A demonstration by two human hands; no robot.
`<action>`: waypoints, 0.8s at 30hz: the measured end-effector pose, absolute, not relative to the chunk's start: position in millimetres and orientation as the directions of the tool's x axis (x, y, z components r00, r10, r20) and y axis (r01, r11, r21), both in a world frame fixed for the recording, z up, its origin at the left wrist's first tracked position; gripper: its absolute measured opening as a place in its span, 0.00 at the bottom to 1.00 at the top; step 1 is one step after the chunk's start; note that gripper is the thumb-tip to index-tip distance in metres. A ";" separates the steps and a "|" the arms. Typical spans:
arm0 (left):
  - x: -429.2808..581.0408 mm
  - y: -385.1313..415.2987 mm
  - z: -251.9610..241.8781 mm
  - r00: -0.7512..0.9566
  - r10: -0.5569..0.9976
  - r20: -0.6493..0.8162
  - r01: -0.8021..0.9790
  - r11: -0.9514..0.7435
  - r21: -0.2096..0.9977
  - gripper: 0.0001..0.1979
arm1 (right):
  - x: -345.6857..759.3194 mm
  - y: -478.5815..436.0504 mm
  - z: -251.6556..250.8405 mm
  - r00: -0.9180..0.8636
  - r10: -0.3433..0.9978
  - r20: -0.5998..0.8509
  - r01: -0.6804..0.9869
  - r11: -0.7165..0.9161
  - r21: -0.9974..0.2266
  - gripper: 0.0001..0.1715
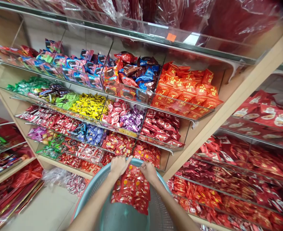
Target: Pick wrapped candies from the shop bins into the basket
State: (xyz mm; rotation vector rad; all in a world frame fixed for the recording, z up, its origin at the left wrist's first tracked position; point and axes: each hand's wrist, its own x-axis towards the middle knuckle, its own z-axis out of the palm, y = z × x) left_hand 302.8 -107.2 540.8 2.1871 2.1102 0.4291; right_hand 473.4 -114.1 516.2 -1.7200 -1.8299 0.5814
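A teal plastic basket [90, 186] with perforated sides is directly in front of me, against the lowest shelf. My left hand [118, 165] is closed over its far rim, thumb pointing right. A short way to the right, my right hand [149, 170] is also closed at the rim; its fingertips are partly hidden. Between and below my hands, red candy packets [131, 189] lie in the basket, over a smooth teal surface. More red packets [147, 154] fill the shelf compartment just beyond the rim.
Tilted shelves with clear fronts hold yellow candies [89, 106], purple candies [133, 118] and orange-red packets [187, 88]. A wooden divider [223, 115] separates another rack of red packets [259, 160] at right. On the floor [52, 205], a clear plastic bag [57, 178] lies near the left rack.
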 end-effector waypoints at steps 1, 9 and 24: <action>302.7 -106.8 540.1 0.021 0.988 0.150 0.968 -0.057 0.244 0.37 | 472.8 -117.4 519.6 -0.019 0.987 0.158 0.816 0.107 -0.568 0.07; 302.8 -107.8 540.6 0.016 0.991 0.129 0.972 -0.045 0.230 0.36 | 457.0 -134.9 534.9 -0.210 0.944 0.254 0.900 0.288 -0.326 0.10; 302.4 -104.7 535.2 0.043 0.986 0.161 0.969 -0.080 0.233 0.34 | 493.5 -64.1 527.0 0.133 0.951 0.277 0.982 -0.089 -0.167 0.24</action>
